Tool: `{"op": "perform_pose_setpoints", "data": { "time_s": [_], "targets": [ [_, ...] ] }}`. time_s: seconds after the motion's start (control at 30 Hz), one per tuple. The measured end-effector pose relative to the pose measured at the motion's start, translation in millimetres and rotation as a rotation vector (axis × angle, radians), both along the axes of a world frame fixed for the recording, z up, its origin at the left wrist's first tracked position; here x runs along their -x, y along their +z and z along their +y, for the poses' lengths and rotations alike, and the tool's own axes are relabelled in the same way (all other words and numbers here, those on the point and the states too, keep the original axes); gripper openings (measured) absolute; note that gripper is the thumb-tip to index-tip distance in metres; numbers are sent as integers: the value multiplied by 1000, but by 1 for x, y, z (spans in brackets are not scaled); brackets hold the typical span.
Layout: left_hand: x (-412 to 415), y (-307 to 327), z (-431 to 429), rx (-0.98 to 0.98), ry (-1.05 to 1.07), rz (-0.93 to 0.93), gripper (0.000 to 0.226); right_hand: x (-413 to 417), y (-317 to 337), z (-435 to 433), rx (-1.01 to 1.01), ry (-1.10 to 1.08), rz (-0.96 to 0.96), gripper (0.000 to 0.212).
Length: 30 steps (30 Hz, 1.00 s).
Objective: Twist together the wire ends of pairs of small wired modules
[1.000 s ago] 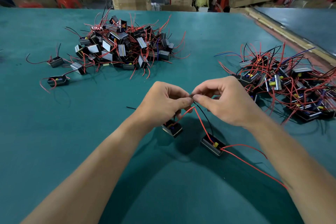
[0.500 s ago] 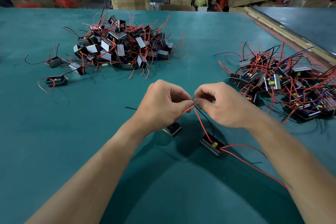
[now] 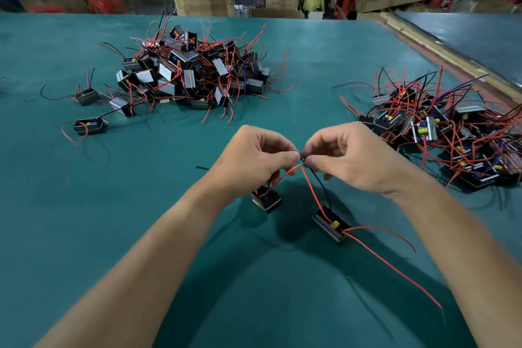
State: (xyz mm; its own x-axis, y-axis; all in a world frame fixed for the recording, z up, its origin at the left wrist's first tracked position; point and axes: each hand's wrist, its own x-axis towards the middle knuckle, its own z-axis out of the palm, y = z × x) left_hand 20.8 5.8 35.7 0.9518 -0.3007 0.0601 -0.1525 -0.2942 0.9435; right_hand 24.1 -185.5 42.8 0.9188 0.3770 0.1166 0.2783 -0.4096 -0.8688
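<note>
My left hand (image 3: pixel 255 159) and my right hand (image 3: pixel 356 159) meet fingertip to fingertip above the green table, both pinching the joined wire ends (image 3: pixel 302 157) of two small black modules. One module (image 3: pixel 266 200) hangs just under my left hand, lifted off the table by its red wire. The other module (image 3: pixel 331 224), with a yellow part on top, lies on the table below my right hand. A red and a black wire rise from it to the pinch. Two long red wires (image 3: pixel 395 268) trail from it to the right.
A large pile of loose modules (image 3: pixel 192 73) with red and black wires sits at the back left, with a few strays (image 3: pixel 89 126) beside it. A second tangled pile (image 3: pixel 446 127) lies at the right. A short black wire scrap (image 3: pixel 202 168) lies left of my hands. Cardboard boxes (image 3: pixel 204 2) stand beyond the table.
My hands have stayed together at the wire ends, with the right fingers shifting around the joint. The left module has swung slightly below my left hand.
</note>
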Motion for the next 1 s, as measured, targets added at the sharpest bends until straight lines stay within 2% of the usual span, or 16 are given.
{"op": "perform_pose_setpoints", "data": {
  "time_s": [0.27, 0.53, 0.77, 1.0],
  "targets": [
    [0, 3, -2, 38, -21, 128, 17, -3, -2, -4, 57, 35, -102, 23],
    [1, 4, 2, 71, -58, 173, 14, -4, -4, -3, 4, 44, -196, 17],
    [1, 4, 1, 67, -62, 176, 18, -6, -5, -5, 47, 27, -222, 9],
    [0, 3, 2, 68, -46, 114, 17, -5, -6, -2, 80, 25, -189, 15]
  ]
}}
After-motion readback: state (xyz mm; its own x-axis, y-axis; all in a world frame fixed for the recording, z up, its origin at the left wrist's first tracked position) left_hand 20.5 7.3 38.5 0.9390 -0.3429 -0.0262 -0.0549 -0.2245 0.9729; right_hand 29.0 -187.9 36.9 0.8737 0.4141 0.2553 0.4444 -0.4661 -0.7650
